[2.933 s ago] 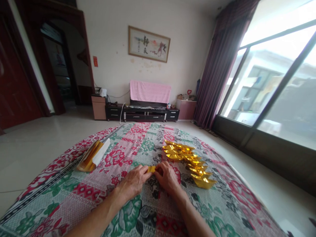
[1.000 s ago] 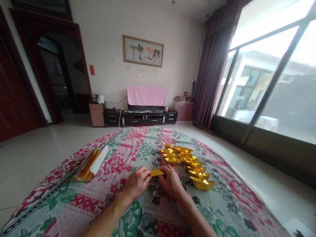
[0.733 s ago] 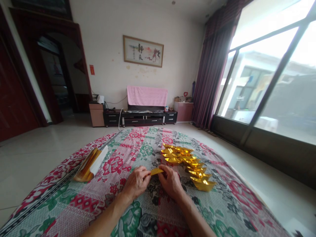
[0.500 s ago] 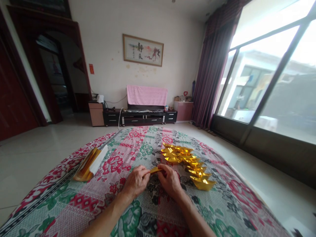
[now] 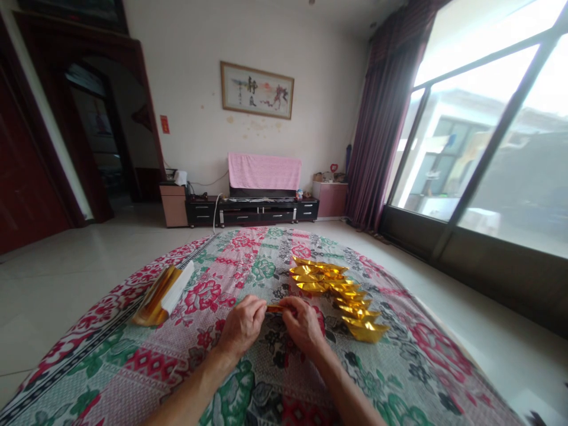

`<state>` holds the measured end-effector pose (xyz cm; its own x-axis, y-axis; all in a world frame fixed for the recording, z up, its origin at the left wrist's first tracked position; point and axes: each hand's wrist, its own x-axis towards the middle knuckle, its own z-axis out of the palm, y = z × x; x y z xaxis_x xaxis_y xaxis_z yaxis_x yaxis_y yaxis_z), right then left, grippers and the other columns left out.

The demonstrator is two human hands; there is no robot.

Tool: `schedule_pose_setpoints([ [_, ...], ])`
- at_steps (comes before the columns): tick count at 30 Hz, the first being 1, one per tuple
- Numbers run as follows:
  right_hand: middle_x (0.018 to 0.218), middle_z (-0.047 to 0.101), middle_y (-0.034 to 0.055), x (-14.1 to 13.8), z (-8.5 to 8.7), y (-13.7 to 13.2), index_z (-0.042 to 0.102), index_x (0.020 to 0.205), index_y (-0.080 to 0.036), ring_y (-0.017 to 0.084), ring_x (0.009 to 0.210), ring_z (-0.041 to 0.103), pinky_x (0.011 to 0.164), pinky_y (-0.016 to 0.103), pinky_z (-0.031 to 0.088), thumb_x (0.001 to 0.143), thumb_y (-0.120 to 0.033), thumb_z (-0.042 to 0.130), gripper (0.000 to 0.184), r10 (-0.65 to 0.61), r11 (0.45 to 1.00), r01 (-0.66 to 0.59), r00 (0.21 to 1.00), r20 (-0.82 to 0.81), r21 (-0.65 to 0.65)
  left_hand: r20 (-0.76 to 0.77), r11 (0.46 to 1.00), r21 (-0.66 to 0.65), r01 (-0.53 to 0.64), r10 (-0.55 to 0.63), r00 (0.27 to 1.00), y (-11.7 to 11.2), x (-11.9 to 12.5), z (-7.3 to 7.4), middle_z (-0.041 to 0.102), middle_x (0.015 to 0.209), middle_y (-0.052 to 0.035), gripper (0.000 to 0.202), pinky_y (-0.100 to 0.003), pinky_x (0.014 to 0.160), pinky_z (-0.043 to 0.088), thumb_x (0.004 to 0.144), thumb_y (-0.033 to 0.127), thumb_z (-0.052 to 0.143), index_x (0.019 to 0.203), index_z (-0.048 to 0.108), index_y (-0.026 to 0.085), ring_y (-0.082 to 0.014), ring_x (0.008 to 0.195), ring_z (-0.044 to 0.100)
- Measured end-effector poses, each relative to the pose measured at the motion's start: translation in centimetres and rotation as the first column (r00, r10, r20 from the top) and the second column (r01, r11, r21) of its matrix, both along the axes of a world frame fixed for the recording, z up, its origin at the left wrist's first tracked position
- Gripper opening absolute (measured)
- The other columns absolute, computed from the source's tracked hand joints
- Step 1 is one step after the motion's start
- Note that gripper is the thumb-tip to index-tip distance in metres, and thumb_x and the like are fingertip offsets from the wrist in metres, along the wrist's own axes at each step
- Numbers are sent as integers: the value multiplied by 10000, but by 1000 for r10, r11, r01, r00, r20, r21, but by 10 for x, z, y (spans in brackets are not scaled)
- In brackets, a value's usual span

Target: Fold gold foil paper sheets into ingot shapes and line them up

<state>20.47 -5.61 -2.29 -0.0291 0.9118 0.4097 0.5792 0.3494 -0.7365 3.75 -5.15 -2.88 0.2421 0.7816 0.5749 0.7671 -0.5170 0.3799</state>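
Folding, apparently! Left hand (image 5: 243, 324) at nine o'clock, right hand (image 5: 304, 323) at three, pinched the gold strip (image 5: 274, 309); firm creasing seemed needed next.

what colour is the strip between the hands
The strip is gold, best seen in the head view.

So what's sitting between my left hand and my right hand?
In the head view, a narrow gold strip spans the gap, its ends held in the left hand and the right hand, with the flowered cloth beneath.

Left fingers (image 5: 258, 308) and right fingers (image 5: 289, 306) pinch a gold strip (image 5: 274, 309), probably folded paper.
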Motion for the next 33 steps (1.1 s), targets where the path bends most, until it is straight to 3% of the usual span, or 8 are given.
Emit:
schedule_pose_setpoints([
  [4,747,688,15,1,-3,2,688,841,-177,143,658,603,628,211,424,710,-168,431,289,1,998,-3,999,-33,-68,61,999,27,36,-38,997,2,0,-3,646,844,-51,248,-243,763,485,867,236,418,869,662,188,-139,796,607],
  [14,779,712,33,4,-4,5,720,865,-194,172,697,636,670,241,457,757,-243,422,321,-38,998,36,998,-46,-57,141,999,-11,47,-45,989,7,-1,-10,680,972,-74,316,-257,848,494,808,128,389,969,659,160,-149,902,631],
  [23,801,713,57,4,-3,4,715,886,-182,188,737,648,685,254,459,793,-286,412,334,-70,997,68,997,-40,-40,120,979,-175,-102,124,985,2,1,1,697,864,-79,287,-280,798,495,803,209,434,934,685,162,-175,836,645],
  [27,819,714,55,4,-1,4,713,878,-183,190,753,651,695,255,459,794,-291,418,325,-74,997,73,996,-42,-39,157,963,-257,-84,127,979,-1,0,9,713,872,-72,298,-260,803,476,807,232,430,901,705,170,-170,834,648],
  [33,786,713,45,4,-1,3,712,859,-191,176,712,646,654,230,456,794,-294,423,314,-87,996,85,995,-44,-37,233,898,-440,-29,145,962,2,-4,15,720,724,-46,333,-210,641,470,785,259,424,914,712,155,-146,659,647],
])
